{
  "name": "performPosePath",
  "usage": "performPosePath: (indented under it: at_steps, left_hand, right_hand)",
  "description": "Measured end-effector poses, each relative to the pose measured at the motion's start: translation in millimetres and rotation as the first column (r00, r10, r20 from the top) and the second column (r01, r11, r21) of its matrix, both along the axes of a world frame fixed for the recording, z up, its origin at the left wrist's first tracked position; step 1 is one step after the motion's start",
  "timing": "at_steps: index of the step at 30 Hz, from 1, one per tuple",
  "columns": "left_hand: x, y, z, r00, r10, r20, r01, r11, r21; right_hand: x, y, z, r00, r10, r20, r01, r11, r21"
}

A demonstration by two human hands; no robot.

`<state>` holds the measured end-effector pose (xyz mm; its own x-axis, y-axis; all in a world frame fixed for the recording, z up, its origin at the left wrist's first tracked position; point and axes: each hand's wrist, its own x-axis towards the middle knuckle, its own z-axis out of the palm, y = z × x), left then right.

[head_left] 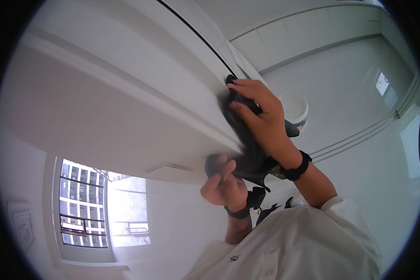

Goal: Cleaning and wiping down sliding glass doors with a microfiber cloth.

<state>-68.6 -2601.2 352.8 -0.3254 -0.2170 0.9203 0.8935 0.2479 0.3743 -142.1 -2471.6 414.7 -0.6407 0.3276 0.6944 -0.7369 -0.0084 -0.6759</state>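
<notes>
A dark grey cloth (246, 140) lies bunched and partly blurred against the long white panel (143, 101). My right hand (266, 115) grips its upper part between thumb and fingers, beside the thin black strip (199, 36) along the panel's edge. Lower down, my left hand (225, 189) has its palm towards me and its fingers curled close to the other end of the cloth. Motion blur there hides whether the fingers hold the cloth or only touch it. Both wrists wear black bands.
Past my right hand, a white plastic bucket (294, 106) stands on the glossy tiled floor (339, 91). Sliding-door tracks (357, 136) cross the floor at right. Low white cabinets (301, 35) line the far side. A window (84, 203) is at lower left.
</notes>
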Motion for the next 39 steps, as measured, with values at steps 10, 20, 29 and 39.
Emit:
performPosePath:
  at_steps: [10, 20, 29, 39]
  left_hand:
    - [-11.6, -6.3, -0.2, 0.995, -0.095, -0.010, 0.095, 0.995, 0.013]
    - [-28.8, 8.9, 31.8, 0.957, 0.280, -0.078, -0.218, 0.868, 0.447]
    - [14.9, -0.2, 16.5, 0.980, 0.000, 0.198, -0.003, 1.000, 0.016]
    - [17.4, 66.0, 2.4, 0.496, -0.621, 0.607, 0.822, 0.561, -0.099]
  right_hand:
    - [12.3, -11.4, -21.7, 0.931, 0.104, -0.351, 0.023, 0.940, 0.339]
    - [2.5, -29.6, 43.0, 0.873, 0.046, -0.486, 0.094, 0.961, 0.260]
    - [51.2, -27.7, -123.3, 0.981, -0.067, -0.181, 0.137, 0.903, 0.408]
    - [130.9, 72.1, -176.3, 0.538, -0.369, 0.758, 0.400, 0.903, 0.156]
